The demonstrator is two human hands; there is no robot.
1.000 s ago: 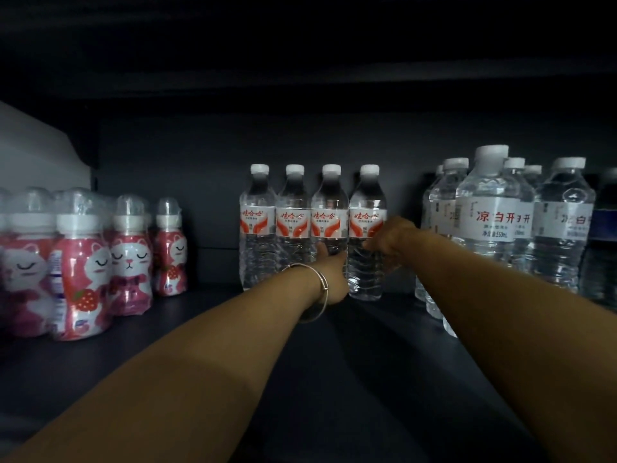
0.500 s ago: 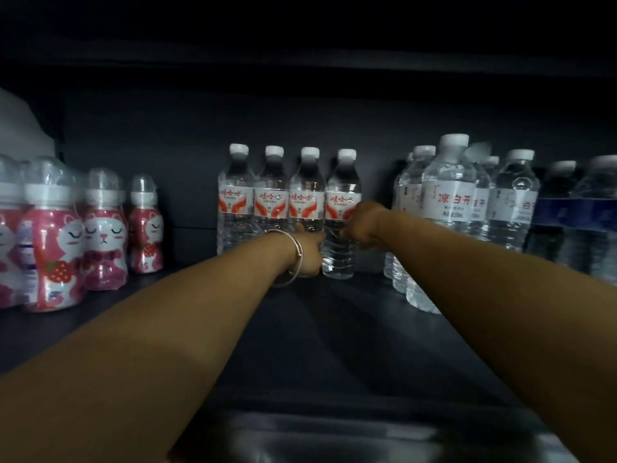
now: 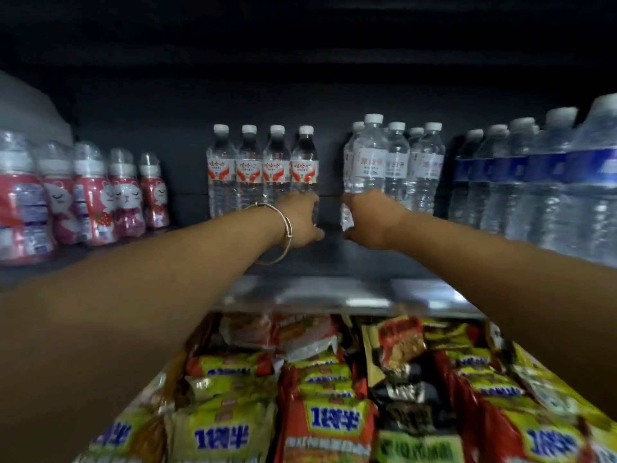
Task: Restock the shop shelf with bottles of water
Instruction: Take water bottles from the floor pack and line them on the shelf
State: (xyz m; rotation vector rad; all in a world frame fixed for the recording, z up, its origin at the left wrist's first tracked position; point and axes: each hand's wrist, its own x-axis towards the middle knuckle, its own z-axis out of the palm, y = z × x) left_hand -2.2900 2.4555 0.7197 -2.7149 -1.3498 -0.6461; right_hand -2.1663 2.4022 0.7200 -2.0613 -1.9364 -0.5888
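Clear plastic bottles (image 3: 262,168) line the shelf (image 3: 334,259) back; my left hand (image 3: 300,218) grips the end one, my right hand (image 3: 370,218) (grip unclear) meets another bottle (image 3: 367,162), straightening rows.

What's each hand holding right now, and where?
Left hand grips the red-label bottle near its base. Right hand grips the white-label bottle low down.

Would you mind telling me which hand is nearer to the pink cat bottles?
Left. The left hand is at the red-label water bottles, right of the pink cat bottles; the right hand is farther right.
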